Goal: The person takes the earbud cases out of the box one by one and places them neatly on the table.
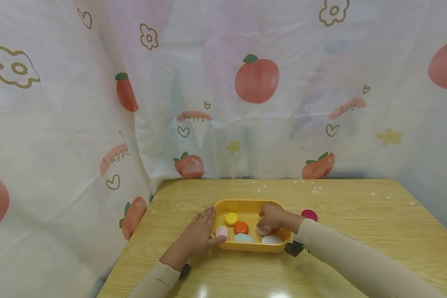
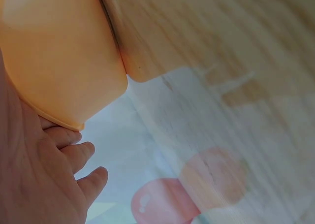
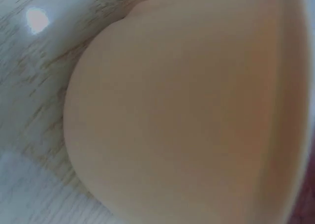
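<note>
A yellow plastic tray point(image 1: 253, 247) stands on the table in the head view. My left hand point(image 1: 197, 236) rests along its left end, fingers straight and thumb over the front corner. In the left wrist view, the fingers point(image 2: 76, 155) lie against the tray rim point(image 2: 59, 119). My right hand point(image 1: 273, 216) reaches inside the right half, fingers curled and pinching a pale round piece point(image 1: 264, 231). Also in the tray are a yellow disc point(image 1: 231, 219), an orange disc point(image 1: 241, 227), a pale pink piece point(image 1: 221, 232), a light blue piece point(image 1: 243, 238) and a white piece point(image 1: 271, 239).
A dark pink disc point(image 1: 309, 215) lies on the wooden table point(image 1: 342, 215) right of the tray, partly behind the right sleeve. Several tiny white bits point(image 1: 316, 189) are scattered towards the back edge. A printed curtain point(image 1: 219, 82) hangs behind and to the left.
</note>
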### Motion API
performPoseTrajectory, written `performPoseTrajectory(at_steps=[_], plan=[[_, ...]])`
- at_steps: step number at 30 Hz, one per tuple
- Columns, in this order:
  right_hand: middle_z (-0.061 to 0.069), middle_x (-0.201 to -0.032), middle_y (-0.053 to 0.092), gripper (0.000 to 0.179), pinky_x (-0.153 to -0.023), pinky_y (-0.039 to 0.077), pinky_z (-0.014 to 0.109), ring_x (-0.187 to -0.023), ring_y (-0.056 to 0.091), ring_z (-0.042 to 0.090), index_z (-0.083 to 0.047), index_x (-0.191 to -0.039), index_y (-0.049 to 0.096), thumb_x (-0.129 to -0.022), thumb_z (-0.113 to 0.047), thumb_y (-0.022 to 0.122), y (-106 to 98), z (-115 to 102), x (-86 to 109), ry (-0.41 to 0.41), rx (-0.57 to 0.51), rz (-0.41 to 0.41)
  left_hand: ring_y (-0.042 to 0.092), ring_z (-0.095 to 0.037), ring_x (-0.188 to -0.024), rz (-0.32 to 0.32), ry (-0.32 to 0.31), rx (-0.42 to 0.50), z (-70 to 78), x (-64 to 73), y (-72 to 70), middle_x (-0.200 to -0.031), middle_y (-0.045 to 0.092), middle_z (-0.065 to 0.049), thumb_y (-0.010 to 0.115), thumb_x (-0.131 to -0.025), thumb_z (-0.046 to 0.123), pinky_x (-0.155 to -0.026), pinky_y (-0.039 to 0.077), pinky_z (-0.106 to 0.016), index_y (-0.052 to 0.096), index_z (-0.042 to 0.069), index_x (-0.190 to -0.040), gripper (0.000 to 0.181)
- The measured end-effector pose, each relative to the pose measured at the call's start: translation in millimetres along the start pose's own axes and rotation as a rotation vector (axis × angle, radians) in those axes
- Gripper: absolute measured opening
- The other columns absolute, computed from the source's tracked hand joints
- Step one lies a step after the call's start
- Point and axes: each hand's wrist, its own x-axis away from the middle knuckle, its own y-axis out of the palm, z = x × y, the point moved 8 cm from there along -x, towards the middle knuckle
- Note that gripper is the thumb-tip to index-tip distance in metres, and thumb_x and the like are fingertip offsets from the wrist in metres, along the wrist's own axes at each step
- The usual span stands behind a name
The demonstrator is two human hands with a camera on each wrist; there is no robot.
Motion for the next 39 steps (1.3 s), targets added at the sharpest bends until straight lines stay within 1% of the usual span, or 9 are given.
performPoseTrajectory(at_steps=[2, 5, 11, 15, 19, 26, 32, 36, 39], plan=[[0.009, -0.097, 0.066, 0.039, -0.070, 0.048, 0.030, -0.080, 0.054, 0.020, 0.007, -0.105, 0.066, -0.077, -0.016, 0.078, 0.7, -0.5, -0.5, -0.017, 0.019, 0.003, 0.010, -0.023, -0.147, -0.001, -0.003, 0.004, 0.2, -0.2, -0.3, -0.162, 0.010, -0.012, 0.025, -0.091, 0.077, -0.116, 0.013, -0.046, 0.014, 0.000, -0.155, 0.101], [0.009, -0.097, 0.066, 0.040, -0.072, 0.047, 0.031, -0.081, 0.054, 0.020, 0.008, -0.106, 0.066, -0.077, -0.017, 0.077, 2.0, -0.4, -0.8, -0.013, 0.008, 0.000, 0.010, -0.023, -0.147, -0.003, -0.005, 0.007, 0.9, -0.2, -1.0, -0.162, 0.009, -0.012, 0.027, -0.091, 0.076, -0.116, 0.013, -0.046, 0.013, -0.001, -0.155, 0.100], [0.009, -0.095, 0.063, 0.044, -0.063, 0.048, 0.029, -0.073, 0.056, 0.019, 0.010, -0.113, 0.063, -0.079, -0.015, 0.076, 6.7, 2.5, -1.1, 0.036, -0.062, -0.016, 0.010, -0.023, -0.147, -0.008, -0.008, 0.003, 1.4, 0.0, -1.4, -0.161, 0.010, -0.012, 0.030, -0.093, 0.073, -0.116, 0.013, -0.046, 0.013, -0.001, -0.155, 0.098], [0.010, -0.093, 0.062, 0.046, -0.060, 0.049, 0.028, -0.069, 0.057, 0.019, 0.011, -0.114, 0.062, -0.079, -0.014, 0.076, 8.8, 4.6, -2.3, 0.054, -0.098, -0.007, 0.010, -0.023, -0.147, -0.005, -0.004, -0.008, 1.3, -0.5, -1.5, -0.161, 0.010, -0.012, 0.028, -0.093, 0.074, -0.116, 0.014, -0.046, 0.013, -0.001, -0.155, 0.098], [0.009, -0.088, 0.062, 0.044, -0.063, 0.048, 0.028, -0.071, 0.056, 0.019, 0.011, -0.112, 0.064, -0.077, -0.014, 0.077, 9.8, 3.3, -2.8, 0.040, -0.110, 0.010, 0.010, -0.023, -0.147, 0.001, 0.001, -0.015, 1.2, -1.0, -1.7, -0.161, 0.010, -0.012, 0.026, -0.092, 0.075, -0.116, 0.014, -0.046, 0.014, -0.001, -0.155, 0.099], [0.007, -0.081, 0.059, 0.041, -0.061, 0.049, 0.029, -0.067, 0.057, 0.020, 0.009, -0.108, 0.065, -0.077, -0.013, 0.080, 15.2, 3.5, -0.7, 0.059, -0.175, -0.003, 0.011, -0.023, -0.147, 0.001, -0.002, -0.007, 0.9, -0.2, -0.7, -0.161, 0.011, -0.012, 0.024, -0.090, 0.077, -0.116, 0.015, -0.046, 0.015, -0.001, -0.154, 0.102], [0.008, -0.086, 0.060, 0.040, -0.064, 0.050, 0.029, -0.069, 0.056, 0.019, 0.009, -0.109, 0.065, -0.079, -0.013, 0.080, 16.2, 5.3, -1.1, 0.066, -0.192, 0.008, 0.010, -0.022, -0.147, -0.003, -0.009, -0.006, 0.6, -0.4, -0.9, -0.161, 0.010, -0.012, 0.019, -0.088, 0.080, -0.116, 0.015, -0.045, 0.014, 0.000, -0.155, 0.104], [0.009, -0.090, 0.062, 0.043, -0.064, 0.050, 0.029, -0.070, 0.057, 0.019, 0.011, -0.110, 0.064, -0.078, -0.012, 0.081, 16.3, 5.3, -1.0, 0.054, -0.205, 0.019, 0.010, -0.023, -0.147, 0.002, -0.007, -0.006, 0.0, -0.7, -0.4, -0.161, 0.010, -0.012, 0.020, -0.089, 0.080, -0.115, 0.015, -0.046, 0.014, 0.000, -0.155, 0.104], [0.009, -0.092, 0.063, 0.044, -0.064, 0.050, 0.029, -0.070, 0.057, 0.018, 0.011, -0.110, 0.064, -0.077, -0.012, 0.082, 16.3, 4.4, -0.5, 0.046, -0.196, 0.029, 0.011, -0.024, -0.147, 0.010, -0.002, -0.004, 0.1, -0.5, 0.0, -0.161, 0.011, -0.013, 0.021, -0.089, 0.079, -0.115, 0.016, -0.047, 0.015, -0.001, -0.154, 0.103]])
